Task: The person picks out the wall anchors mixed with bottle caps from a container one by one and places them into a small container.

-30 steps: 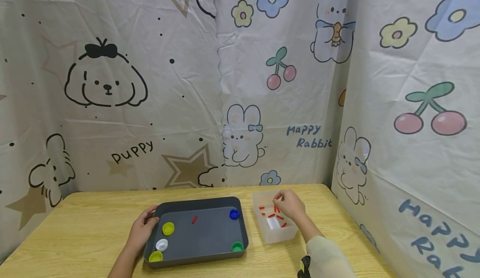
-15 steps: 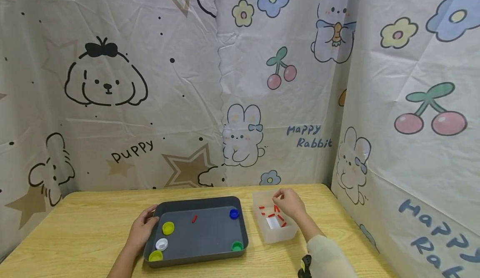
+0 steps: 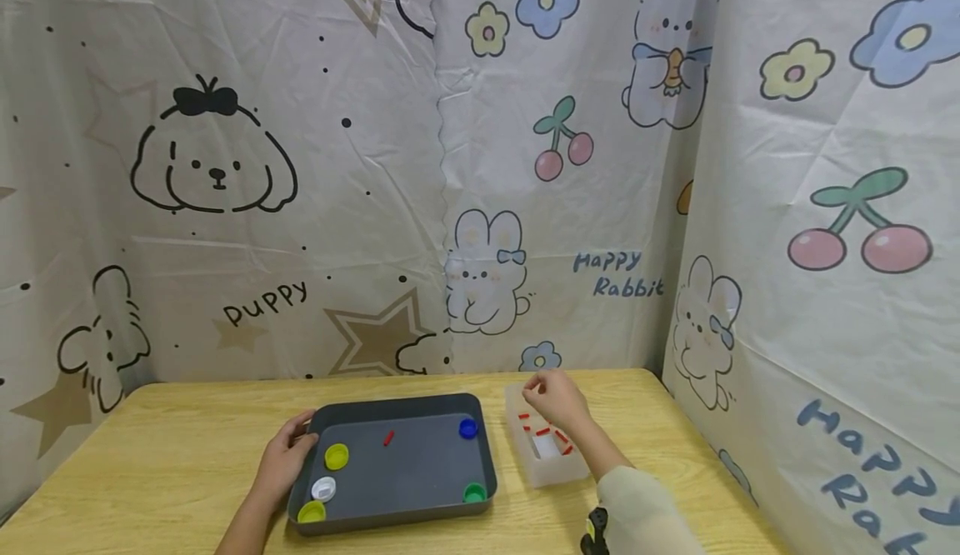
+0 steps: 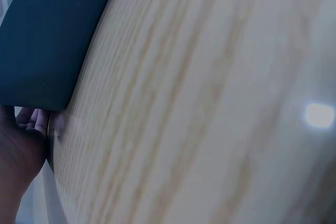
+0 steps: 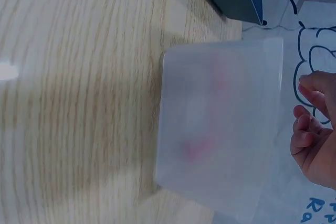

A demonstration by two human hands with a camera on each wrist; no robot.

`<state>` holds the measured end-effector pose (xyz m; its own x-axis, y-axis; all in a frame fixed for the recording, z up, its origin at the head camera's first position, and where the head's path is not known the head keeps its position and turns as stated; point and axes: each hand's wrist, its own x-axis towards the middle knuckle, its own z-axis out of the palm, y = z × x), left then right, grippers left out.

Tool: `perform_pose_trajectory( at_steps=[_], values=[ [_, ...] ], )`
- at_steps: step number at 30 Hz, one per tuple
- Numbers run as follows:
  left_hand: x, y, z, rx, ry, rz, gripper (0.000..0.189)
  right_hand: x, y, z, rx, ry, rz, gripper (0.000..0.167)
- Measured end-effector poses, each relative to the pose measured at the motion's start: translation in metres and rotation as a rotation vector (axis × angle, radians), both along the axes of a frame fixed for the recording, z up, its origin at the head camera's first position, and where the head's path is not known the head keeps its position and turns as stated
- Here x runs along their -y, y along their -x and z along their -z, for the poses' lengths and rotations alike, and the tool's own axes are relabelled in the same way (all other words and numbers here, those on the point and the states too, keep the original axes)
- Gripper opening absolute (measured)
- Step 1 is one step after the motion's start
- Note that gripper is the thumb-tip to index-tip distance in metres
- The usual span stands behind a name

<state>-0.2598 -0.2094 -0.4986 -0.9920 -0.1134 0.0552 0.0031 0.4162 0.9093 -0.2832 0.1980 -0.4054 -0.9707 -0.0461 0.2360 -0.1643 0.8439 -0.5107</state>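
Observation:
My left hand (image 3: 288,451) grips the left wall of a dark grey tray (image 3: 405,520). In the left wrist view its fingers (image 4: 34,119) reach under the tray's end. Inside the tray lie a short red stick (image 3: 388,437), two yellow caps, a white cap (image 3: 323,489), a blue cap (image 3: 468,428) and a green cap (image 3: 475,492). My right hand (image 3: 558,401) is over the far part of a frosted plastic box (image 3: 555,473), thumb and forefinger pinched together. A trace of red shows at those fingertips in the right wrist view; the small stick there is mostly hidden.
Several red sticks (image 3: 543,432) and a white rectangle (image 3: 547,446) lie in the frosted box, just right of the tray. Both stand on a wooden table (image 3: 187,430). Printed curtains (image 3: 375,205) hang behind and along the right side.
My right hand has risen slightly and moved left above the frosted box, its fingers still pinched. My left hand and the tray have stayed put.

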Motion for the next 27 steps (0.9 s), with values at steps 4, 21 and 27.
perform_pose_trajectory(
  at_steps=[4,21,27],
  values=[
    [0.000,0.000,0.000,-0.008,0.006,0.004,0.047,0.010,0.000,-0.002,-0.012,0.000,-0.030,0.010],
    [0.000,0.000,0.001,-0.017,0.007,0.011,0.047,0.050,0.003,0.000,-0.024,0.008,-0.141,0.011],
    [0.000,0.000,-0.001,-0.018,0.006,0.011,0.047,0.065,0.003,0.001,0.003,0.031,-0.185,0.016]
  ],
)
